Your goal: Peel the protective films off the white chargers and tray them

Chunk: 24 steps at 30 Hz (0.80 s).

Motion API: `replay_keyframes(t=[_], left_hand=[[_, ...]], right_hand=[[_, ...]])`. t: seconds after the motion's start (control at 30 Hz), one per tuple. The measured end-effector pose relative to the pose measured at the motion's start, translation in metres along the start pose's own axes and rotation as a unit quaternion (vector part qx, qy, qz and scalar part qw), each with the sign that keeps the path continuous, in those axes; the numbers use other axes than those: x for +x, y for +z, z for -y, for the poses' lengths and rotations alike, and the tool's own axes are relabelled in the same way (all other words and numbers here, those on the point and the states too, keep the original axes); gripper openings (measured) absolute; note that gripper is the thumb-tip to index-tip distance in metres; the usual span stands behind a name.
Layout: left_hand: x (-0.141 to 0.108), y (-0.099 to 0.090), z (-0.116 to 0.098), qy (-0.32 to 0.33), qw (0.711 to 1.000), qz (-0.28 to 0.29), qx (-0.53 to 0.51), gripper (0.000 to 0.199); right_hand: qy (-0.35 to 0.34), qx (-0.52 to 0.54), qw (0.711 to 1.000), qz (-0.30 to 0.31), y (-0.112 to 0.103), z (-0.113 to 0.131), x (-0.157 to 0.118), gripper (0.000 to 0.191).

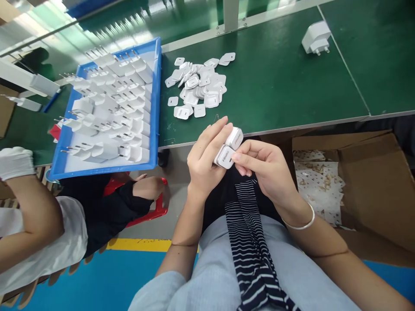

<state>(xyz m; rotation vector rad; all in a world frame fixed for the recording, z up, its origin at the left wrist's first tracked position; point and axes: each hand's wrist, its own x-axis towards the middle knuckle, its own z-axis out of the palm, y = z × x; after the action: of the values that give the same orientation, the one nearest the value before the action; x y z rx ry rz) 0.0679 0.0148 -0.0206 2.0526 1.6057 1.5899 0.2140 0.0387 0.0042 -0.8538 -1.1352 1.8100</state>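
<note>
My left hand (205, 157) is wrapped round two white power adapters side by side. The nearer power adapter (224, 157) turns its end face up, showing printed lettering and a small dark slot. Just beyond it, the second power adapter (236, 136) shows its rounded white end. My right hand (264, 166) has its fingers drawn together, the thumb tip pressing the edge of the nearer adapter's face. Whether a separate piece sits between those fingers is hidden. On the bench ahead lies a loose pile of flat white cover plates (212, 100), several with a dark slot.
A blue tray (154, 108) of white plug adapters, prongs out, overhangs the green bench (269, 86) at left. One adapter (316, 36) lies far right. A cardboard box (372, 194) with printed sheets stands below right. A co-worker's gloved hand (16, 163) is at far left.
</note>
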Motion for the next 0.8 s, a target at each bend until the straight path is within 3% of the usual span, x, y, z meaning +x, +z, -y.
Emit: replay_keyframes(t=[0.17, 0.3, 0.43, 0.6, 0.8], left_hand=[[-0.005, 0.008, 0.002, -0.036, 0.996, -0.028, -0.079, 0.033], [-0.009, 0.014, 0.001, -0.126, 0.969, -0.037, -0.208, 0.037], [-0.011, 0.014, -0.004, -0.187, 0.949, -0.042, -0.252, 0.039], [-0.011, 0.013, -0.005, -0.196, 0.953, -0.054, -0.226, 0.037], [-0.013, 0.013, -0.003, -0.153, 0.968, -0.045, -0.196, 0.040]], right_hand=[[-0.026, -0.078, 0.996, -0.041, 0.002, -0.008, 0.000, 0.051], [-0.052, -0.032, 0.998, 0.029, -0.001, -0.017, -0.003, 0.040], [-0.070, -0.030, 0.995, 0.059, -0.002, -0.021, -0.008, 0.029], [-0.064, -0.077, 0.995, 0.030, 0.003, -0.021, -0.012, 0.026], [-0.058, -0.122, 0.991, -0.020, 0.011, -0.019, -0.016, 0.031]])
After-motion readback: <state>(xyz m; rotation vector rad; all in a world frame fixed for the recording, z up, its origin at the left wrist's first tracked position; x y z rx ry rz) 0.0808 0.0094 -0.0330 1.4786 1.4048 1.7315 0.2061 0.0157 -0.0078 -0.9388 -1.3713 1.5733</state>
